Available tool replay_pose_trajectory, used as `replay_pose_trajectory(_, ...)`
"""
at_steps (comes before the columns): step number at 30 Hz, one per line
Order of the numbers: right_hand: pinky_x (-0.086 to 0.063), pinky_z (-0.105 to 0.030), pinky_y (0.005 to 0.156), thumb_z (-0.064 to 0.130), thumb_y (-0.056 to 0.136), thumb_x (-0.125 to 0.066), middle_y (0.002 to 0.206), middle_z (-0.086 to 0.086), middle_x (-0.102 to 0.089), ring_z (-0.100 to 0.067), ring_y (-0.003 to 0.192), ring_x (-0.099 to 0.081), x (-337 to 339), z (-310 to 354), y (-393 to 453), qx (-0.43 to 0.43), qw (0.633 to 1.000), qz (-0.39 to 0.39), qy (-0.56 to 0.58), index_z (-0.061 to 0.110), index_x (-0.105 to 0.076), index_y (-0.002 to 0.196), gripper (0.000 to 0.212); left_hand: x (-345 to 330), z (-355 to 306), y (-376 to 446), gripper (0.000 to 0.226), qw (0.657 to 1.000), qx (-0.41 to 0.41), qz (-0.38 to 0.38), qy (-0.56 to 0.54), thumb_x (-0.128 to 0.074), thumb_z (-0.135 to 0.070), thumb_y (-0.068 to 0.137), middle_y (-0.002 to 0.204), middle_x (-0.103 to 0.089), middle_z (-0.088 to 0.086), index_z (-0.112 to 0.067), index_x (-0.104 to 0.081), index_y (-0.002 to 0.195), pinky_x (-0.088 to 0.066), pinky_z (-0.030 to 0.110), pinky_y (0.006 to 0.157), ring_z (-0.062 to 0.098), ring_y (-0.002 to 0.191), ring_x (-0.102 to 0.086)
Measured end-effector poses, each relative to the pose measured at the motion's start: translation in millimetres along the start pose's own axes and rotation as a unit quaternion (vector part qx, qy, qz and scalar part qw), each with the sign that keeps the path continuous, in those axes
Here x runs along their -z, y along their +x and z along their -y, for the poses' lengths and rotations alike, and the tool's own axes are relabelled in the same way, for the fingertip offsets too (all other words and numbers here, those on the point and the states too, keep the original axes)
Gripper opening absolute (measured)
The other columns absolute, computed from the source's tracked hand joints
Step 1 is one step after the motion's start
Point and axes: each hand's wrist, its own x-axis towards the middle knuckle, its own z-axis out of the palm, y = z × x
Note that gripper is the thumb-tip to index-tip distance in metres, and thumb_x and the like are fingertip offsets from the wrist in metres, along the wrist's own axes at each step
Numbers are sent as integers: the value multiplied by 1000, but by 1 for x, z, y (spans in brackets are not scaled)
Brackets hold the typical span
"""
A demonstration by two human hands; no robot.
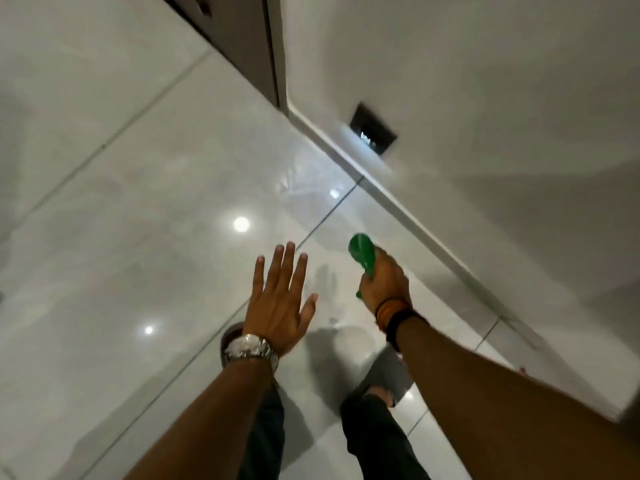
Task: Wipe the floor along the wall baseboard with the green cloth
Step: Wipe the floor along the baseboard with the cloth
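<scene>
Right hand (384,282) clenched around the green cloth (362,254). It's bunched up, with one end sticking out past the fingers (381,258) on the far side. Cloth is up in the air, not on the floor (138,202) yet, and sits near the baseboard (398,206) but clear of it.

Left hand (277,299) released: flat palm down, fingers spread, holding nothing. Looks like a balance or bracing pose for going down to floor level, judging by the person standing with both feet (388,372) on the tiles below the arms.

Cloth in the right hand makes sense: the wall (485,81) is on the right, so that arm reaches the baseboard directly.

Edges and room:
- Baseboard runs diagonally from far centre to near right; it ends far off at a dark door frame (263,46).
- Dark wall plate (373,128) sits just above the baseboard, farther along. It's on the wall, so it shouldn't block a floor wipe.
- Floor left of the baseboard is open glossy tile, nothing lying on it in view. Plenty of room to sweep along the wall.
- Feet are the only thing near the wipe line; they'd need to stay back from it.

Wiping not started, as I read it. Next step is likely to lower and open the cloth onto the tile at the baseboard.
</scene>
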Motion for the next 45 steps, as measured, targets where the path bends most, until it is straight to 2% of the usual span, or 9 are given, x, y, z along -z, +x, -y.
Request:
replay_pose_trajectory(5,-25,-47,123,4,92,-54,159,-16,-38,-34,149,-30,-50,-44,112,128,979,-37,-153,9,-30,157,69,-103,27,63,80,999,-2,-28,-17,-23,-53,105,181,-5,18,-9,-20,171,4,58,135,36,168,-2)
replay_pose_trajectory(8,-10,-53,126,16,94,-57,169,-12,-17,-31,156,-11,-80,-77,163,158,934,23,-320,11,-9,161,82,-145,54,108,82,999,4,-43,-7,-20,-56,104,181,-5,19,-9,-21,171,1,61,135,38,169,-3)
replay_pose_trajectory(11,-6,-58,125,33,95,-59,170,-13,-8,-31,157,-6,-111,-107,193,177,892,69,-409,11,-2,161,90,-174,81,146,83,996,34,-77,-1,-24,-56,104,181,-3,20,-10,-17,172,2,63,134,38,169,-2)
replay_pose_trajectory(14,-11,-56,126,49,101,-44,170,-14,-8,-30,157,-8,-137,-124,215,255,881,27,-398,9,-5,161,82,-198,113,173,86,991,79,-103,21,-27,-61,105,182,1,21,-12,-9,173,4,64,133,38,169,1)
replay_pose_trajectory(20,-10,-55,126,43,106,-35,169,-19,-7,-37,156,-6,-149,-166,247,341,864,-58,-365,15,-12,161,67,-227,166,203,87,976,139,-168,-9,-35,-60,106,181,1,23,-11,-8,173,2,65,134,39,169,2)
replay_pose_trajectory(26,-9,-56,126,45,106,-29,169,-19,-8,-37,156,-5,-132,-166,280,354,852,-55,-381,11,-9,161,68,-231,182,218,84,970,127,-209,5,-35,-54,105,183,-4,17,-13,-9,173,-1,64,135,33,170,-1)
replay_pose_trajectory(32,-14,-52,126,36,107,-32,168,-14,-19,-36,156,-13,-143,-77,319,528,736,82,-416,15,-26,159,57,-226,182,218,84,968,126,-216,-11,-39,-48,101,183,-8,15,-12,-16,173,-1,61,135,32,170,-5)
replay_pose_trajectory(40,-7,-49,128,36,107,-28,171,-7,-6,-31,157,-2,-218,100,374,466,792,23,-393,24,-12,162,58,-233,186,222,81,959,158,-233,-34,-41,-41,99,182,-15,14,-11,-21,171,2,52,137,27,170,-6)
replay_pose_trajectory(45,-6,-52,127,39,107,-26,171,-7,0,-34,157,1,-214,125,400,378,844,-22,-381,32,-6,161,58,-235,187,222,82,961,148,-232,-31,-42,-41,100,182,-13,14,-11,-19,172,2,53,137,26,171,-2)
